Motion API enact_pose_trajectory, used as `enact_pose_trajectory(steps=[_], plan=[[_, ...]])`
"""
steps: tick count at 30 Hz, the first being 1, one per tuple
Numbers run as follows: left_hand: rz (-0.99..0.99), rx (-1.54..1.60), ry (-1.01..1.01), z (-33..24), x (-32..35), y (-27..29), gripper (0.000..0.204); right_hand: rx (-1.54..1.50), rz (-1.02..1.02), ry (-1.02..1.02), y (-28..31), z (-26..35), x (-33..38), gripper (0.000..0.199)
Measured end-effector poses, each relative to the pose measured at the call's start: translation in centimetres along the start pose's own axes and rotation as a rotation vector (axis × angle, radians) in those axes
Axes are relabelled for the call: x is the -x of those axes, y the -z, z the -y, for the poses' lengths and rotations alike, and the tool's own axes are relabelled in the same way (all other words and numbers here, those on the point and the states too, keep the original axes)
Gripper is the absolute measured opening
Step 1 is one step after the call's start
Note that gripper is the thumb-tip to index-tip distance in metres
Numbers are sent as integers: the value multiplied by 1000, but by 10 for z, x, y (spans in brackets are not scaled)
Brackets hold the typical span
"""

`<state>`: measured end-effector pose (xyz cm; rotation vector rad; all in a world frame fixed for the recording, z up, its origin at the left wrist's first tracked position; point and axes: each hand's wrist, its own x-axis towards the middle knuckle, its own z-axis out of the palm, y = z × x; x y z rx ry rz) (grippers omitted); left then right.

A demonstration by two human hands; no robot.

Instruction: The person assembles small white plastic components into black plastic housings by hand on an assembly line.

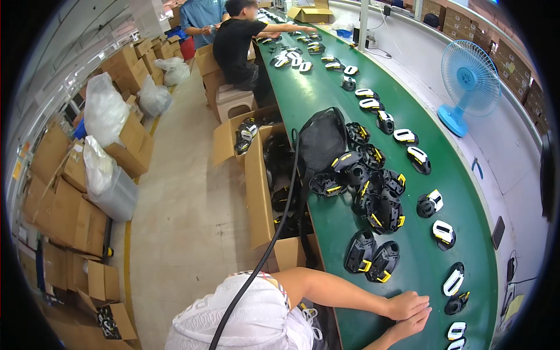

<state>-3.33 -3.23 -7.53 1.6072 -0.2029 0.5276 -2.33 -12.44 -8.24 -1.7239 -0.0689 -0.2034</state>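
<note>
My left hand (405, 305) and my right hand (413, 326) meet over the near part of the green work surface (373, 296). Fingers on both are curled and pressed together; whatever they may hold is hidden. Just beyond my left hand lie two black plastic shells with yellow clips, one (360, 251) beside the other (384, 261). Farther up, several similar shells form a loose pile (379, 198). To the right of my hands, a black-and-white shell (454, 279) rests in a spaced line with others, near a black-and-yellow piece (457, 303).
A black mesh item (322, 140) lies at the table's left edge, above an open carton (259, 192) of black parts. A dark cable (274, 239) crosses the view. A blue fan (466, 76) stands right. Far off, a seated co-worker (236, 49) reaches over the table.
</note>
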Motion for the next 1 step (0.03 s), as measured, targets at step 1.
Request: enact_pose_trajectory(steps=[1], plan=[[-2, -50, -18, 1, 3, 4, 22, -3, 23, -6, 12, -14, -7, 41]])
